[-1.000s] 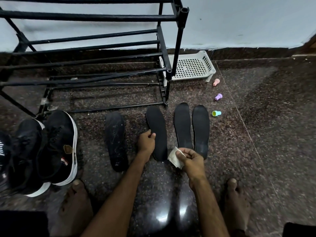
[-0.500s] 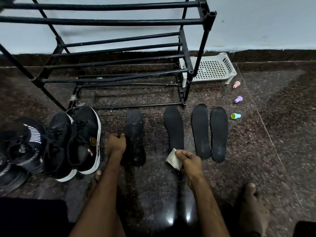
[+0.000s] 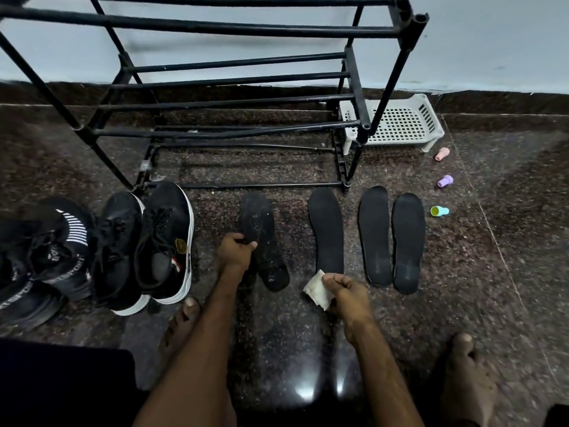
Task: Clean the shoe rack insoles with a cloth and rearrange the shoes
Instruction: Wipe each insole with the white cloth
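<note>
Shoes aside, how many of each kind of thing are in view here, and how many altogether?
black insoles: 4
small plastic pieces: 3
cloth: 1
white perforated tray: 1
black shoe rack: 1
Total: 10

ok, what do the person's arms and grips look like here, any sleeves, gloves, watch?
Nothing worn that shows. The left grip and right grip are bare hands: no gloves, no rings visible. The left forearm and right forearm are bare down to the frame's lower edge, with no sleeve, watch or band at the wrists. No markings.
</note>
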`<action>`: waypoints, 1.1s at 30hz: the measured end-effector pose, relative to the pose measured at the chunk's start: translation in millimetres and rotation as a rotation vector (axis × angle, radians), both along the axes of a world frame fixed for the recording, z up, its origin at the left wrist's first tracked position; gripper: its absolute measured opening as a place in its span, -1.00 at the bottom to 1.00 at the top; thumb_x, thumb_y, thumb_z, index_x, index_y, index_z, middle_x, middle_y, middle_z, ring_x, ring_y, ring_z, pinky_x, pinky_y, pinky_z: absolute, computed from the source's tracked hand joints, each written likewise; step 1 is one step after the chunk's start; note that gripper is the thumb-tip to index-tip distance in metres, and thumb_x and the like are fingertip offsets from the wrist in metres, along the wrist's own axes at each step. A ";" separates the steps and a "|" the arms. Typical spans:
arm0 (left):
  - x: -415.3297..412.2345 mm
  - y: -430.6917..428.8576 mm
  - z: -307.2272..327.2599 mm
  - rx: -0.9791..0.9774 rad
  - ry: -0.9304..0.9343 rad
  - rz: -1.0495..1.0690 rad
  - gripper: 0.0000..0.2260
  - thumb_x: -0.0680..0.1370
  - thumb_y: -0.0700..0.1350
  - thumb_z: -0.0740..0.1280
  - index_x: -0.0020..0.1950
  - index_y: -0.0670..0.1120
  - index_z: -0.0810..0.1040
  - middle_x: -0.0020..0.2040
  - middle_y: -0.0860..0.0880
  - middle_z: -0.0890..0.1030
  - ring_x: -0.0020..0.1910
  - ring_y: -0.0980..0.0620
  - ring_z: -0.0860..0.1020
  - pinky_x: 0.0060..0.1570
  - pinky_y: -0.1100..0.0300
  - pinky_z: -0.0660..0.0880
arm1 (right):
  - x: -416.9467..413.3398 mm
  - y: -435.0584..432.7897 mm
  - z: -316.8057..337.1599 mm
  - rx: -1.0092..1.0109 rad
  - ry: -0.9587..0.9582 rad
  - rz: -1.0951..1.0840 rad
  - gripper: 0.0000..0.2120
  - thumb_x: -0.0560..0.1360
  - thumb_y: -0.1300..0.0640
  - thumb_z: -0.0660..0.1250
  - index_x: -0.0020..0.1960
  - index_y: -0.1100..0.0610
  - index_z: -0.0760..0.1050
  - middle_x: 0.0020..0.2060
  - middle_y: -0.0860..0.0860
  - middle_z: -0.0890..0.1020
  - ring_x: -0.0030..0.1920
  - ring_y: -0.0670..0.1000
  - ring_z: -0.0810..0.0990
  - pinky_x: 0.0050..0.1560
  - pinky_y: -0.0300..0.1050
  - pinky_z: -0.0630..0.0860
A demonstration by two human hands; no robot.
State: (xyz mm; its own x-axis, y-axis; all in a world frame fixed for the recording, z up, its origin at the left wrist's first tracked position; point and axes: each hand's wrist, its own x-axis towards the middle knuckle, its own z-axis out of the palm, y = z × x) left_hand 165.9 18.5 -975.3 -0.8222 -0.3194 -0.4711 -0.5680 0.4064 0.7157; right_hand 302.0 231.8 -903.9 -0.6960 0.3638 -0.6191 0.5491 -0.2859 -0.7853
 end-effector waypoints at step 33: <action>42.4 12.0 215.5 0.706 0.271 -0.544 -0.29 0.35 0.45 0.35 0.37 0.07 0.51 0.31 0.01 0.59 0.28 -0.02 0.56 0.24 0.01 0.48 | -1.8 12.8 82.3 0.438 0.280 0.610 -0.82 0.52 0.16 0.43 0.07 0.23 0.63 0.02 0.08 0.67 0.00 -0.03 0.61 -0.10 -0.30 0.56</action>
State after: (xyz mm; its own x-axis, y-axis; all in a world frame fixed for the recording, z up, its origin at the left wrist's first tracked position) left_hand 208.3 30.5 -759.8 -0.8850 0.4296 -0.1795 -0.2047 -0.0126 0.9788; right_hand 300.2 244.6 -821.7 -0.9589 0.0388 -0.2810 0.2752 0.3670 -0.8886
